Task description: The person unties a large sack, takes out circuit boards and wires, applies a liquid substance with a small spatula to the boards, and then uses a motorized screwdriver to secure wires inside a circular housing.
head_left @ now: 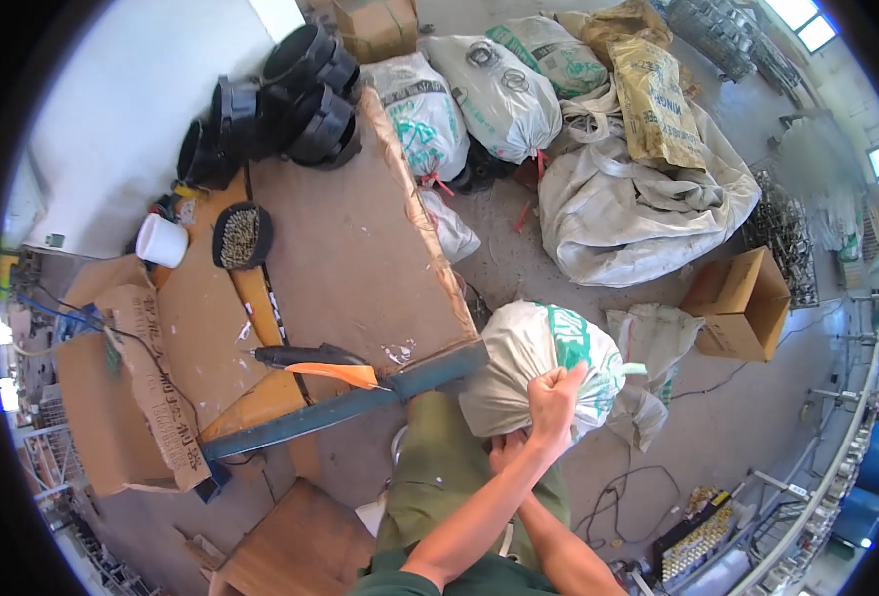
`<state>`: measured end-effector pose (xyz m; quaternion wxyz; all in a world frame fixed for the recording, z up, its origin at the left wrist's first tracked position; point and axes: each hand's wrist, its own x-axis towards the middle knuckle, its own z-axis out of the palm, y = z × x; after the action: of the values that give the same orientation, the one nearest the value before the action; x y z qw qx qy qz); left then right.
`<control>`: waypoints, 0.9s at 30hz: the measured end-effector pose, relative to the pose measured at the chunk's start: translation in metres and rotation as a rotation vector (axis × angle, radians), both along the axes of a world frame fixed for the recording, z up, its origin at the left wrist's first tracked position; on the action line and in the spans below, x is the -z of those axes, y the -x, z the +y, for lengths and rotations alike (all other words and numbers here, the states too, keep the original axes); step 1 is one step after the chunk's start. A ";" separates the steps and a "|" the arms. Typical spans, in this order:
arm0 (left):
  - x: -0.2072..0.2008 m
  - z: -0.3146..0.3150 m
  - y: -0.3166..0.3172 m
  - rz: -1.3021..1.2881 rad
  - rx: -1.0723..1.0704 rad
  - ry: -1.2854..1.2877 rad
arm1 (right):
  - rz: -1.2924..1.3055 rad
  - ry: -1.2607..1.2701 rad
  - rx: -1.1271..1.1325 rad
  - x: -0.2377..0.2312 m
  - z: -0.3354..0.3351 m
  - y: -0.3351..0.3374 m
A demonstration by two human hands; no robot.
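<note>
A full white woven sack (504,363) with green print stands in front of my legs, beside the table's right corner. My left hand (556,394) is closed in a fist on the gathered material at the sack's near side. My forearms cross, the left one lying over the right. Lower down, my right hand (507,449) is closed against the sack's near edge, gripping its cloth; its fingers are partly hidden. A pale green strip (634,369) sticks out at the sack's right side.
A cardboard-covered table (360,238) at the left bears an orange-and-black tool (325,365), a black bowl of small metal parts (242,236) and black tubs (310,124). Filled sacks (504,94), a large white bag (638,214), a flattened sack (648,368) and an open carton (739,306) lie beyond.
</note>
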<state>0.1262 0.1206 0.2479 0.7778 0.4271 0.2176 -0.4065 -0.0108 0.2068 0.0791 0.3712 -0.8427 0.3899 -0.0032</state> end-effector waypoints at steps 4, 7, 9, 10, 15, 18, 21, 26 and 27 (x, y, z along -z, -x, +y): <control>-0.013 -0.003 -0.015 -0.051 0.179 -0.042 | -0.120 0.129 0.116 -0.025 0.015 -0.029; 0.007 -0.008 -0.016 -0.200 0.193 -0.034 | -0.093 0.165 0.104 0.013 0.024 -0.019; 0.002 0.002 -0.013 -0.250 0.273 0.036 | -0.165 0.179 0.065 0.013 0.019 -0.026; 0.001 0.010 -0.010 -0.298 0.305 0.059 | -0.207 0.166 0.035 0.011 0.017 -0.025; 0.020 0.058 0.016 -0.390 0.390 0.177 | -0.303 -0.031 0.096 0.045 0.038 -0.002; 0.053 0.081 0.028 -0.440 0.239 0.369 | -0.402 -0.131 0.156 0.076 0.043 0.015; 0.089 0.108 0.018 -0.312 0.147 0.760 | -0.415 0.239 0.046 0.050 0.048 0.009; 0.120 0.151 0.002 -0.604 0.085 0.350 | -0.402 0.320 0.198 0.025 0.080 0.036; 0.124 0.158 -0.002 -0.612 0.078 0.238 | -0.400 0.332 0.216 0.018 0.083 0.038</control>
<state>0.1277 0.2791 0.1236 0.8354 0.4434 -0.0918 -0.3115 -0.0490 0.2893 0.0606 0.2952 -0.8281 0.3906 -0.2730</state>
